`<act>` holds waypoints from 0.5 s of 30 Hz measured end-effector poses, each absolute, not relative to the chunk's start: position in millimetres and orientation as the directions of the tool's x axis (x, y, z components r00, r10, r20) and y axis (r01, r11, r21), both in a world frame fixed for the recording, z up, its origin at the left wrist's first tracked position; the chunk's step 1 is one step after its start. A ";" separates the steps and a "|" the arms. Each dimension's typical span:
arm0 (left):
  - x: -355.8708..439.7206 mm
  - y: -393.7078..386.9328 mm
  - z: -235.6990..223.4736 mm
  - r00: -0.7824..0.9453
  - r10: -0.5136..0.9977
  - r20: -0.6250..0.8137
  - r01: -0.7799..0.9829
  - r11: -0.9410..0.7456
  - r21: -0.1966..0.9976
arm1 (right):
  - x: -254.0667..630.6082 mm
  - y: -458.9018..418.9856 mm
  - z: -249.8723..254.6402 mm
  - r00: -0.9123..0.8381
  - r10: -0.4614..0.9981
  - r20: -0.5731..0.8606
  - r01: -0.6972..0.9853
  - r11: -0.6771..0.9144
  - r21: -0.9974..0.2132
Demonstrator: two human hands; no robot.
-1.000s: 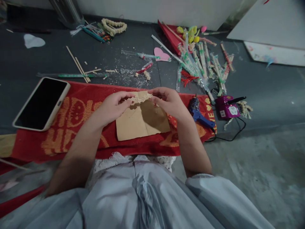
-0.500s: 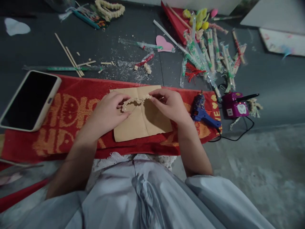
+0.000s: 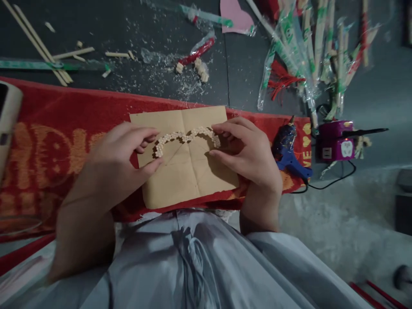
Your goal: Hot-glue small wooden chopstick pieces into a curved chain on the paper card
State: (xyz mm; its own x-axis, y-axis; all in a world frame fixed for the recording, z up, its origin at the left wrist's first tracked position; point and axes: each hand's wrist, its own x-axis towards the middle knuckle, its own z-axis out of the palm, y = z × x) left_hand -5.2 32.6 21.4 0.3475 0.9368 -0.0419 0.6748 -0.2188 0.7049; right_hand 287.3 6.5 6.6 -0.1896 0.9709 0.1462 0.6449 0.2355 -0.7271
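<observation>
A double-arched strip of small pale pieces (image 3: 186, 138) lies on the creased tan paper (image 3: 174, 184), shaped like a heart's upper outline. My left hand (image 3: 119, 159) is at its left end. The thumb tip meets the lower tip of that end, while the index finger stays apart above it. At the other end, my right hand (image 3: 247, 150) has the strip between index finger and thumb, the index fingertip on the arch. Faint pencil-like lines show on the paper under the strip.
A red towel (image 3: 80, 111) lies under the paper. To the right are a blue glue gun (image 3: 291, 163) and a purple box (image 3: 336, 141) with a cord. Beyond lie wrapped sticks (image 3: 318, 38), a pink paper heart (image 3: 238, 17), loose sticks (image 3: 35, 38) and crumbs. A phone (image 3: 11, 111) is at left.
The strip was between both hands and partly covered; it now lies more fully in sight. My left hand has drawn outward to the left. The view has moved closer and tilted down.
</observation>
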 end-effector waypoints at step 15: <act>-5.5 32.7 29.6 0.402 0.914 -0.057 0.834 -0.340 0.434 | 286.2 1.9 12.5 -0.174 0.967 0.188 0.660 0.256 -0.706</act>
